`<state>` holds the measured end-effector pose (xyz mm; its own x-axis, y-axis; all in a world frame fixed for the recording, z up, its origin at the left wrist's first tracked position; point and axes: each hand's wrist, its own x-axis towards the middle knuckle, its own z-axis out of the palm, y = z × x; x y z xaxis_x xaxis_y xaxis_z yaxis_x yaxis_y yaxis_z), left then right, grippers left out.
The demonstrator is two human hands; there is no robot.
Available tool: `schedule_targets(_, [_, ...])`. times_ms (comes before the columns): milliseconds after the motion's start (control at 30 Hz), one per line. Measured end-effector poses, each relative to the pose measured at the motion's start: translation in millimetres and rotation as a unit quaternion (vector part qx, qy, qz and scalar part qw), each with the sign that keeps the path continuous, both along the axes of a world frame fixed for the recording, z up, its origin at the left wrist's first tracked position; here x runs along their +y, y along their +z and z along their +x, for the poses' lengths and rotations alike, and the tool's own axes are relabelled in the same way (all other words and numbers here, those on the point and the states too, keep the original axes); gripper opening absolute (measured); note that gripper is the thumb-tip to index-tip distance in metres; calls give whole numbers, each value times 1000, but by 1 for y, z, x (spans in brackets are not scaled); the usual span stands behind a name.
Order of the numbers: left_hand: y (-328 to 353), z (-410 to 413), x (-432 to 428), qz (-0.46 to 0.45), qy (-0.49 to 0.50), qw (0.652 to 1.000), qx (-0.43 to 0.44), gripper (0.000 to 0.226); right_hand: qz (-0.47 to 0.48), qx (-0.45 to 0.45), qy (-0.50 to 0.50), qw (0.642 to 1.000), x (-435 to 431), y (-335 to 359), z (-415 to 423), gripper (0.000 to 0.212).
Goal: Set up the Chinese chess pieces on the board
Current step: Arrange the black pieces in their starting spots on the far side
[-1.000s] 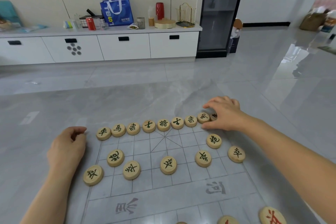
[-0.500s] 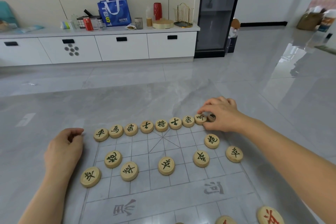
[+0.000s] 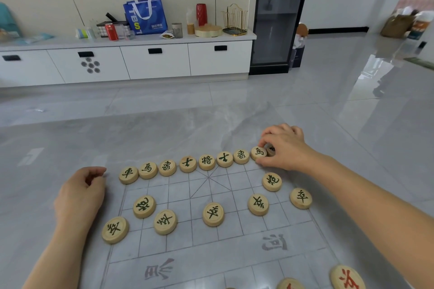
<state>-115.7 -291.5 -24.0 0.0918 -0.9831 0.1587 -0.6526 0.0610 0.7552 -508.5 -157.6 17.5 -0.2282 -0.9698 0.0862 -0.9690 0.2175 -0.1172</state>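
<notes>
The left hand (image 3: 79,197) rests on the floor just off the left edge of the board (image 3: 211,248), with its fingers loosely curled toward the thumb and nothing to be seen in them. It touches no piece. The first piece of the back row (image 3: 128,174) lies near its fingertips, and the leftmost piece of the front row (image 3: 115,230) lies just beside its wrist. From there the back row runs to the right along the far edge of the board: eight round wooden pieces with dark green characters, lying flat and nearly touching one another. Nearer the person, two more pieces (image 3: 144,206) sit one line in, one on each side. In front of them five pieces are spread across the board from left to right, the middle one (image 3: 213,214) on the centre line. The right hand (image 3: 285,148) is at the right end of the back row, with its fingers bent down over the corner of the board. Its forefinger and thumb close round the eighth piece (image 3: 258,152) and the last piece (image 3: 271,149). The last piece sits tilted and half hidden under the fingers, and I cannot tell whether it touches the board. In the bottom right corner lie pieces with red characters (image 3: 347,278), well apart from both hands. Across the room stands a low white cabinet (image 3: 155,61) with a blue bag (image 3: 145,16) on top.
</notes>
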Motion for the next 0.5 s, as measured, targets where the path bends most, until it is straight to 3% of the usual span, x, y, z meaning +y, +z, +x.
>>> schedule_targets(100, [0,0,0,1,-1,1000,0,42,2,-4,-5,1000,0,0,0,44])
schedule_targets(167, [0,1,1,2,-1,1000,-1,41,13,-24,-16,1000,3,-1,-3,64])
schedule_targets(300, [2,-1,3,6,2,1000,-3,41,17,-145,-55,988,18,-7,-22,88])
schedule_targets(367, [3,-1,3,7,4,1000,-2,41,4,-206,-66,976,24,-12,-28,85])
schedule_targets(500, [3,-1,4,5,5,1000,0,38,-20,-231,-53,971,27,-17,-30,62])
